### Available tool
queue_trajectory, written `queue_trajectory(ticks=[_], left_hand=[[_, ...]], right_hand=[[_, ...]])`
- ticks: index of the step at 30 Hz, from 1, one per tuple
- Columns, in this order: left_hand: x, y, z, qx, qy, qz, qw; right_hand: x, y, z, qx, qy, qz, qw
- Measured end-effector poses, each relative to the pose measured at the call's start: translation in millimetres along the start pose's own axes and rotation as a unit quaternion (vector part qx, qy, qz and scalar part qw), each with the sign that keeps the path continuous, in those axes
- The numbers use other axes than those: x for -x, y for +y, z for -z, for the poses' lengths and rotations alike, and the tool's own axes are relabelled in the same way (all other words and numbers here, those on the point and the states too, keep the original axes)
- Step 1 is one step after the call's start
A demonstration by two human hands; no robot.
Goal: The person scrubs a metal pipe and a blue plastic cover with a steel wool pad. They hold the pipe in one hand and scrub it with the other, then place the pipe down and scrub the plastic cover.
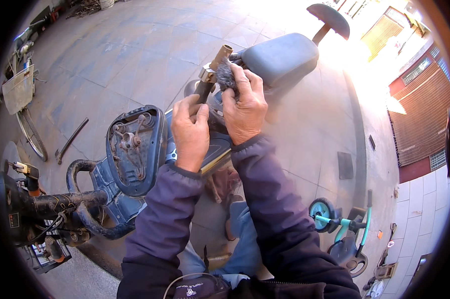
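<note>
Dark purple sleeves [279, 187] are closest. Fingers on the right hand [246, 107] pinch a fuzzy gray wad [225, 75] at the side of a metal tube [220, 57], near the gray seat [282, 57]. Bent fingers on the left hand [191, 134] are at the tube's dark lower part; I cannot tell if they grip it. A black, rounded shell [160, 134] on the left has rusty metal parts [130, 141] in it. Farther left is a pale bike basket [18, 89]; I cannot tell what is inside.
</note>
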State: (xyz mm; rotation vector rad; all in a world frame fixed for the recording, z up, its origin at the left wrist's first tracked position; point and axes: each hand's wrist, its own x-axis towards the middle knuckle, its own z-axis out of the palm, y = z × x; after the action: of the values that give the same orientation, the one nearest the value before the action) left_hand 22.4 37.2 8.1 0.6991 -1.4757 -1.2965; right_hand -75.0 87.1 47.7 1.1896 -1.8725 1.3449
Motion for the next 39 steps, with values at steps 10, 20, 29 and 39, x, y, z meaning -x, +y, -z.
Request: queue_trajectory(ticks=[10, 20, 29, 39], left_hand=[[-0.7, 2.6, 3.4, -0.016, 0.003, 0.008, 1.0], [0.0, -1.1, 2.7, -0.026, 0.012, -0.015, 0.999], [-3.1, 0.8, 10.2, -0.026, 0.029, -0.007, 0.999], [-2.0, -1.0, 9.9, -0.033, 0.03, -0.013, 0.999]], right_hand=[[-15.8, -11.2, 13.3, 0.083, 0.032, 0.154, 0.984], [-83.9, -44.0, -11.5, 0.27, -0.19, 0.303, 0.894], [-121.2, -75.0, -44.1, 0.395, -0.44, 0.167, 0.789], [-91.3, -67.3, -0.5, 0.374, -0.302, 0.261, 0.837]])
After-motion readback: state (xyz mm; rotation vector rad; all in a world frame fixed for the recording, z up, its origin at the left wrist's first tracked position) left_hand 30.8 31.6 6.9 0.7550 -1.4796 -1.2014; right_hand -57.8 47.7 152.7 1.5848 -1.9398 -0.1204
